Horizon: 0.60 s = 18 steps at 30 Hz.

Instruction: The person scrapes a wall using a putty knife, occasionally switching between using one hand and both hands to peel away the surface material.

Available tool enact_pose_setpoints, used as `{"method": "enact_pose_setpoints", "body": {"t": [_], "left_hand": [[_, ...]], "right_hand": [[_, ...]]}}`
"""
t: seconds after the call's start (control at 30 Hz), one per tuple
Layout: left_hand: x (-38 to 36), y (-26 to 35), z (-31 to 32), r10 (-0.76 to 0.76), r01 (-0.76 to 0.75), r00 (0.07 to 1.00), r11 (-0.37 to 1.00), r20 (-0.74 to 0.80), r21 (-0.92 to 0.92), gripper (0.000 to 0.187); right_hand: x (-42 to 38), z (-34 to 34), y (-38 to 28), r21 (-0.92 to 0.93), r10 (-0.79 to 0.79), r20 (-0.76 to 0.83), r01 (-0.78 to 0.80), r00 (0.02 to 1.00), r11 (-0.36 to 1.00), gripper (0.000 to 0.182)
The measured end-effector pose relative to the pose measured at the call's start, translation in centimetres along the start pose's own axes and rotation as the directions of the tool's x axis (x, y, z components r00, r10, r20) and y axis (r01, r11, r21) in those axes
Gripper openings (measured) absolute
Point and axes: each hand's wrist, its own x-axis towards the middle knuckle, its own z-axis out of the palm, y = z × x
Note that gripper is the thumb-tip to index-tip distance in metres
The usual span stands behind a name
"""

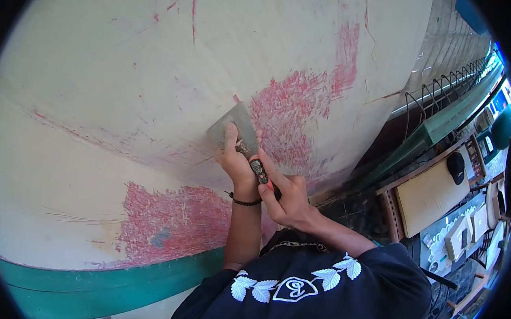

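My right hand [288,199] is wrapped round the black and orange handle of a scraper [232,121] with a wide, flat metal blade. My left hand [237,163], below a dark braided bracelet [245,200], grips the blade close to the handle, one digit lying flat on the metal. The blade's edge is at a pale, cream-coloured surface [126,95], just left of a rough red patch [290,112]. Whitish bits lie on the blade near the handle. A second red, scraped patch [174,221] shows at the lower left.
A green band [87,292] runs along the bottom left of the pale surface. To the right are a green ledge [403,150] with wire loops, a cushioned wooden seat [433,195] with a black cap [456,167], and a table [433,244] holding boxes.
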Motion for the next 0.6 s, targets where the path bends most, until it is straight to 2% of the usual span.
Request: {"method": "enact_pose_setpoints", "body": {"t": [0.07, 0.1, 0.17, 0.2, 0.3, 0.33, 0.43, 0.6], "left_hand": [[0.9, 0.1, 0.1, 0.027, -0.020, 0.993, 0.998, 0.117, -0.066, 0.030], [1.1, 0.9, 0.7, 0.058, -0.053, 0.994, 0.997, 0.095, -0.057, 0.031], [1.7, 3.0, 3.2, 0.138, -0.136, 0.989, 0.989, 0.053, -0.050, 0.032], [1.4, 3.0, 2.4, -0.014, 0.018, 0.999, 0.994, 0.031, -0.107, 0.031], [0.0, 0.6, 1.3, 0.007, -0.007, 1.000, 1.000, 0.024, -0.002, 0.029], [-0.1, 0.8, 1.6, 0.017, -0.015, 0.999, 0.999, -0.036, 0.049, 0.028], [0.7, 3.0, 2.0, -0.085, 0.087, 0.994, 0.996, 0.062, -0.033, 0.027], [1.0, 1.6, 1.0, 0.013, -0.011, 0.999, 0.999, 0.032, -0.038, 0.027]], "right_hand": [[1.1, 0.2, 0.4, 0.029, -0.055, -0.044, 0.056, 0.998, 0.998, 0.062], [1.6, 0.2, 0.1, 0.035, -0.054, -0.042, 0.055, 0.998, 0.998, 0.062], [3.7, -1.2, -1.8, -0.001, 0.017, 0.059, -0.017, 0.998, 1.000, 0.062], [3.0, -1.3, -1.8, -0.010, 0.009, 0.058, -0.008, 0.998, 1.000, 0.061], [1.2, -1.2, -0.9, -0.016, -0.035, 0.026, 0.036, 0.999, 0.999, 0.061], [1.2, -1.0, -0.6, -0.003, -0.043, 0.013, 0.043, 0.999, 0.999, 0.061], [1.6, -0.9, -2.3, -0.027, 0.018, 0.048, -0.016, 0.999, 0.999, 0.061], [1.5, -0.9, -1.7, -0.001, -0.009, 0.031, 0.009, 0.999, 1.000, 0.062]]}}
